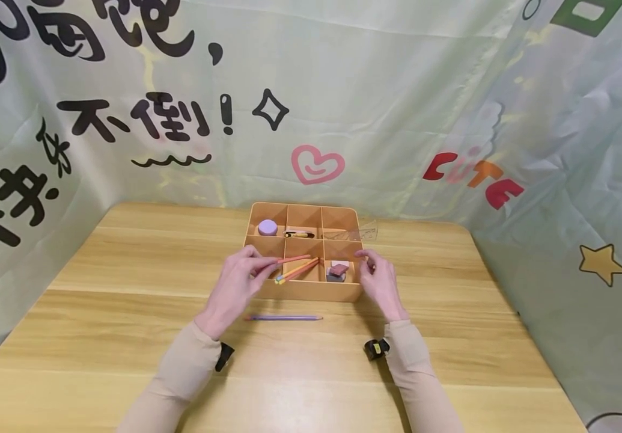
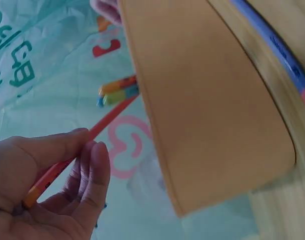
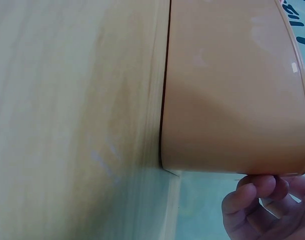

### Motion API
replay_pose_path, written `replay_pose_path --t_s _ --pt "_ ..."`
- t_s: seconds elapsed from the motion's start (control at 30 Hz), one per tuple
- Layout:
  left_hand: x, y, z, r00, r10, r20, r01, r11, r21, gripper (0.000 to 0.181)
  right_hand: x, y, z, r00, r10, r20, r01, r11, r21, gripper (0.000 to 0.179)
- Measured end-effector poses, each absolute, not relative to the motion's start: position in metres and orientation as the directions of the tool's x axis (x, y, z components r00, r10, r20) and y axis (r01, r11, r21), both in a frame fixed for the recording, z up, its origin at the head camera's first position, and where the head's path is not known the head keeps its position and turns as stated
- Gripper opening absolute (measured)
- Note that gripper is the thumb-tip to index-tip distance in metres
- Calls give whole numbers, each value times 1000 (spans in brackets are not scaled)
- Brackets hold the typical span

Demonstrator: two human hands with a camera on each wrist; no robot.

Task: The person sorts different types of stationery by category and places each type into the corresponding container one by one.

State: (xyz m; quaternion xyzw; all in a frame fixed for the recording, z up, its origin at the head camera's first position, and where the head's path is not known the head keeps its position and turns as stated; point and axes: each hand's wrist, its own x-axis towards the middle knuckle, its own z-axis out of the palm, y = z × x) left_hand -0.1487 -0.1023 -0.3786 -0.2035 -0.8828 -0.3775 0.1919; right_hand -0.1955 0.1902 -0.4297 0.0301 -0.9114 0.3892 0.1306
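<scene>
My left hand [image 1: 235, 282] pinches a red pencil [image 2: 108, 120] between thumb and fingers, its tip pointing over the orange organizer box [image 1: 311, 291]. Several colored pencils [image 1: 297, 272] lean together in the box's front middle compartment, their ends resting up over the front wall. At the box's right side, my right hand [image 1: 380, 276] grips the wall with curled fingers; in the right wrist view the fingertips [image 3: 262, 185] sit against its outer side. A purple pencil [image 1: 285, 317] lies on the table in front of the box.
The back compartments hold a round purple lid-like item [image 1: 267, 227], a black and yellow pen [image 1: 299, 234] and a clear set square [image 1: 367, 231] jutting past the right wall. Erasers [image 1: 338, 270] sit in the front right compartment. A printed cloth [image 1: 397, 120] hangs behind the wooden table [image 1: 127, 288].
</scene>
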Motion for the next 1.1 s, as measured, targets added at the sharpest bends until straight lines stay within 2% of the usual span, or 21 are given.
replay_pose_path --t_s 0.37,0.5,0.6,0.73,0.8,0.87,1.1 --pt "-165 -74 -381 -874 247 419 450 739 502 17 -197 190 -430 -959 52 280 -166 695 -700 26" --pt "-163 -72 -384 -861 248 444 458 760 462 18 -197 190 -430 -954 56 294 -172 701 -692 25" --pt "-156 -73 -385 -796 302 524 551 721 420 15 -197 190 -430 -953 57 299 -175 703 -690 25" --pt "-142 -76 -382 -667 488 563 730 578 365 15 -197 190 -431 -953 56 299 -175 702 -691 26" --pt "-134 -77 -382 -631 584 510 773 521 361 15 -198 190 -431 -954 54 296 -175 701 -692 26" --pt "-129 -79 -384 -625 652 429 780 504 370 16 -197 190 -431 -956 54 288 -171 696 -697 26" --pt "-123 -87 -392 -672 731 119 713 595 371 25 -197 190 -430 -960 55 275 -163 690 -705 26"
